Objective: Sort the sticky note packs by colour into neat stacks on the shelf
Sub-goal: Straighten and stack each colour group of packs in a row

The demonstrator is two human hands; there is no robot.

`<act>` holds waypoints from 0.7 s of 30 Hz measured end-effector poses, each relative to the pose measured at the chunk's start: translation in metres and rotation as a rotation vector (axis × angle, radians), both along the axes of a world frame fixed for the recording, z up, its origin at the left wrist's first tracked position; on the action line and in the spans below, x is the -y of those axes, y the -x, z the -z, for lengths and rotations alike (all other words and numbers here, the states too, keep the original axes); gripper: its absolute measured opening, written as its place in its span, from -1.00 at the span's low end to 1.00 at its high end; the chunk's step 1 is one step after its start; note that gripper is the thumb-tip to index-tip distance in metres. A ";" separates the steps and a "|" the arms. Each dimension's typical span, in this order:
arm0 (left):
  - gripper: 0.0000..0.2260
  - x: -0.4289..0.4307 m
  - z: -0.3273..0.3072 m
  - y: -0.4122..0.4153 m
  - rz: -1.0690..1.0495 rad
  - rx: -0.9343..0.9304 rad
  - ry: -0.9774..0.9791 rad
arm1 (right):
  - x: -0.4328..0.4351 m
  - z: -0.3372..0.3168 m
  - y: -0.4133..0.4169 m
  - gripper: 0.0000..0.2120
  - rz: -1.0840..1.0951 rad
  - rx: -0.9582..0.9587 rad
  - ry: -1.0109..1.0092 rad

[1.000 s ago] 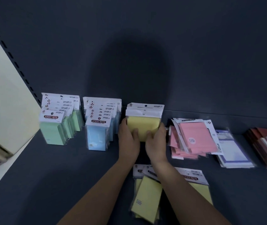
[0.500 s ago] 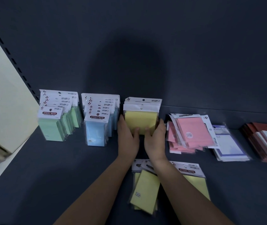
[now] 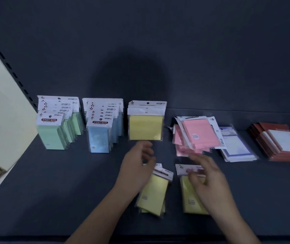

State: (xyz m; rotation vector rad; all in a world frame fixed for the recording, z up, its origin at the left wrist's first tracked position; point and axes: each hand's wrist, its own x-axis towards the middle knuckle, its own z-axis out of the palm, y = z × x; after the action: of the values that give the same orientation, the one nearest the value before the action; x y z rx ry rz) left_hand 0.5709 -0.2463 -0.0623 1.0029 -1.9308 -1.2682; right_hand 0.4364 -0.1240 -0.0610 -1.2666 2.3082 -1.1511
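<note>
A row of yellow sticky note packs (image 3: 146,125) stands upright at the back of the dark shelf (image 3: 52,182), untouched. Left of it stand a blue row (image 3: 100,136) and a green row (image 3: 54,136). Two loose piles of yellow packs lie flat near the front: one (image 3: 153,192) under my left hand (image 3: 137,166), the other (image 3: 191,196) under my right hand (image 3: 206,175). Both hands hover with loosely bent fingers and hold nothing; the right one is blurred. A messy pink pile (image 3: 197,136) lies to the right.
Right of the pink pile lie white-and-purple pads (image 3: 235,145) and a stack of red-brown pads (image 3: 280,141). A cream panel (image 3: 1,110) closes the shelf's left end. The dark back wall rises behind the rows.
Both hands have let go of the upright yellow row and drawn back toward me, now over the loose yellow packs. The right hand has shifted rightward.
</note>
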 end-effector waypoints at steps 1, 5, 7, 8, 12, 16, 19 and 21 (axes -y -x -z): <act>-0.77 -0.012 -0.005 0.002 0.080 0.043 0.026 | -0.012 0.003 0.005 -0.65 0.080 -0.101 -0.048; -0.69 -0.062 -0.012 0.026 0.307 0.052 -0.074 | -0.043 0.013 0.015 -0.74 0.272 -0.165 -0.242; -0.62 -0.081 -0.010 0.036 0.300 0.030 -0.344 | -0.051 0.019 0.015 -0.75 0.264 -0.160 -0.353; -0.60 -0.088 -0.008 0.039 0.288 0.036 -0.462 | -0.054 0.022 0.015 -0.75 0.256 -0.153 -0.370; -0.59 -0.101 -0.002 0.043 0.201 -0.019 -0.682 | -0.058 0.028 0.009 -0.80 0.216 -0.069 -0.238; -0.64 -0.098 -0.001 0.047 0.120 -0.133 -0.740 | -0.058 0.031 0.007 -0.85 0.201 0.058 -0.156; -0.66 -0.094 0.000 0.052 -0.017 -0.311 -0.724 | -0.059 0.029 0.008 -0.85 0.252 0.221 0.007; -0.66 -0.093 -0.001 0.054 -0.083 -0.429 -0.691 | -0.059 0.028 0.008 -0.84 0.279 0.483 0.167</act>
State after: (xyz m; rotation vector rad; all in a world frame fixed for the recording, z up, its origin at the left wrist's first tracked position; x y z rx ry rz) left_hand 0.5170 -0.1529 -0.0613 0.9974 -1.1253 -1.9707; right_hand 0.4288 -0.0651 -0.0891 -0.6214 2.0894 -1.5654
